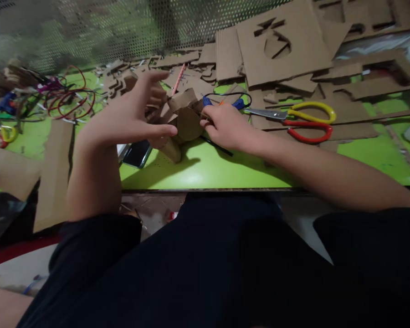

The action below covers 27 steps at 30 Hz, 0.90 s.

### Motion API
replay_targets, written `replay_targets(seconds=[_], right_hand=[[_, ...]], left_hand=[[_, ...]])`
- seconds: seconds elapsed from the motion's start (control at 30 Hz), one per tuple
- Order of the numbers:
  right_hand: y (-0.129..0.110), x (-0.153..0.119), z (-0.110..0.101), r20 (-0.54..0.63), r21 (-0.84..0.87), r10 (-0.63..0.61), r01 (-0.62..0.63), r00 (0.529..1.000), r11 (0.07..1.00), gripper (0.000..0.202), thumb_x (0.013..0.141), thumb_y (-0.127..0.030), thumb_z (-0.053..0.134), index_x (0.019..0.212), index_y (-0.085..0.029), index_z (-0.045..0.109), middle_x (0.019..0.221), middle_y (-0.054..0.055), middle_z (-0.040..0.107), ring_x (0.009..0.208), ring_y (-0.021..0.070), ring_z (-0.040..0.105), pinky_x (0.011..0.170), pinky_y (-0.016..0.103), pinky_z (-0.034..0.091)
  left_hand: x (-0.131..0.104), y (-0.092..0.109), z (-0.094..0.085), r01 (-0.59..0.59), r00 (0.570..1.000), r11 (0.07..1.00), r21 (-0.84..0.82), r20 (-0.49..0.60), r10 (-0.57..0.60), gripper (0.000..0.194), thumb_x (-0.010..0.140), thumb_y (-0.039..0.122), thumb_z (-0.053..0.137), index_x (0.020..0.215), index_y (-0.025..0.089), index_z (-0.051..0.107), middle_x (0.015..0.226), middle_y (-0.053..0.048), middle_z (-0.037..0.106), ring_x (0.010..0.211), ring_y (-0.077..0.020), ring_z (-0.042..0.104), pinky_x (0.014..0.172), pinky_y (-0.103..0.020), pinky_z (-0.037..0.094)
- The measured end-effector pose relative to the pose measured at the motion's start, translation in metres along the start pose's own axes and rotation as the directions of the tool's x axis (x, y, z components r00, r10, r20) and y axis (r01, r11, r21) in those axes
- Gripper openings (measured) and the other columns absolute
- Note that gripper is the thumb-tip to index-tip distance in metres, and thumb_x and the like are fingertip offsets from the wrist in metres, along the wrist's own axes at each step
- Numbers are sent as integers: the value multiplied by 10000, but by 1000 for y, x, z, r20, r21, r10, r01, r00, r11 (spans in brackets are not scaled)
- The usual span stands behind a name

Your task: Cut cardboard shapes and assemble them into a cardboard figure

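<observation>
A small cardboard model (pixel 190 124) of folded and joined pieces stands on the green table, with a rounded flat face and a leg-like part slanting down at the left. At its right side, the fingers of my right hand (pixel 227 126) are curled closed on its edge; the fingertips are partly hidden. My left hand (pixel 133 109) is raised just left of the model, thumb and fingers spread, with nothing visible in it. Behind my right hand lies a blue tool (pixel 238 104) with a black cord, partly covered.
Scissors (pixel 309 119) with yellow and red handles lie to the right. A dark phone (pixel 137 153) rests below my left hand. Cut cardboard sheets (pixel 283 45) and scraps crowd the back, near a pink pencil (pixel 178 78). Tangled red wires (pixel 73 102) lie at the left.
</observation>
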State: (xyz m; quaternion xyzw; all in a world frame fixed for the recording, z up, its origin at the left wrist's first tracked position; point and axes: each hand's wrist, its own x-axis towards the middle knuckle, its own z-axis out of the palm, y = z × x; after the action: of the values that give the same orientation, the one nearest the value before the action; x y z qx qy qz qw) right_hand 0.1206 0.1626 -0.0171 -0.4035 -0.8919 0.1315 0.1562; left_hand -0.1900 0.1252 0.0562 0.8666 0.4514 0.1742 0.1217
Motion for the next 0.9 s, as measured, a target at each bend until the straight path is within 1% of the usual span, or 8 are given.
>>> replay_targets(seconds=[0.1,0.17,0.23,0.3,0.4,0.53,0.7,0.9], right_hand=[[2,1,5,-13,18,-13,13,1000,1000,198,1129,-231,567,1189,-209,754,1180,160,860,1066,363,789,912,451,534],[3,2,7,-13,30,-20,21,1000,999,190,1138,-240,559,1198,-221,738,1224,161,862,1093,372,792,891,448,526],[5,2,7,-14,45,-22,23,1000,999,208,1160,-262,522,1216,-233,720,1271,164,859,1125,379,790,879,453,525],[7,2,7,-22,69,-12,14,1000,998,222,1177,-286,490,1215,-244,705,1303,162,851,1157,378,780,889,461,533],[12,2,7,-34,104,7,-4,999,995,235,1194,-311,462,1216,-253,688,1337,149,841,1204,368,763,926,467,543],[17,3,11,-44,142,7,-1,999,990,229,1209,-331,458,1246,-254,670,1376,139,825,1240,353,741,973,466,529],[15,2,15,-35,149,35,-29,999,988,225,1242,-377,438,1254,-278,640,1391,115,820,1166,303,710,943,432,507],[17,4,21,-49,150,46,-38,998,988,288,1214,-409,397,1314,-287,637,1377,127,833,1139,340,737,887,464,501]], left_hand=[[27,5,-17,-174,970,984,-23,165,176,717,1112,588,758,1767,327,623,1947,-113,475,1817,-374,503,1472,-661,505],[44,0,-29,-212,932,977,-39,293,214,661,1143,537,686,1781,376,624,1985,-15,437,1878,-296,406,1555,-596,400],[59,-8,-38,-181,893,982,-47,411,184,685,1137,514,666,1802,362,605,1933,-3,532,1813,-265,511,1486,-531,511],[69,-16,-42,-127,878,991,-49,459,135,672,1117,472,660,1779,360,635,1810,-14,677,1581,-239,728,1268,-443,692],[72,-18,-38,-125,917,992,-18,379,122,610,1085,473,692,1693,420,715,1776,13,697,1422,-235,782,1111,-412,743],[66,-4,-27,-220,957,962,161,228,180,572,1075,626,688,1573,380,825,1593,-91,729,1522,-343,642,1327,-572,594],[61,14,-22,-179,963,959,220,237,126,680,1068,563,578,1604,210,802,1339,-150,734,1085,-258,711,949,-461,643],[60,20,-19,6,973,992,127,228,-35,645,919,491,701,1534,356,842,1167,-46,890,1000,-278,826,817,-433,653]])
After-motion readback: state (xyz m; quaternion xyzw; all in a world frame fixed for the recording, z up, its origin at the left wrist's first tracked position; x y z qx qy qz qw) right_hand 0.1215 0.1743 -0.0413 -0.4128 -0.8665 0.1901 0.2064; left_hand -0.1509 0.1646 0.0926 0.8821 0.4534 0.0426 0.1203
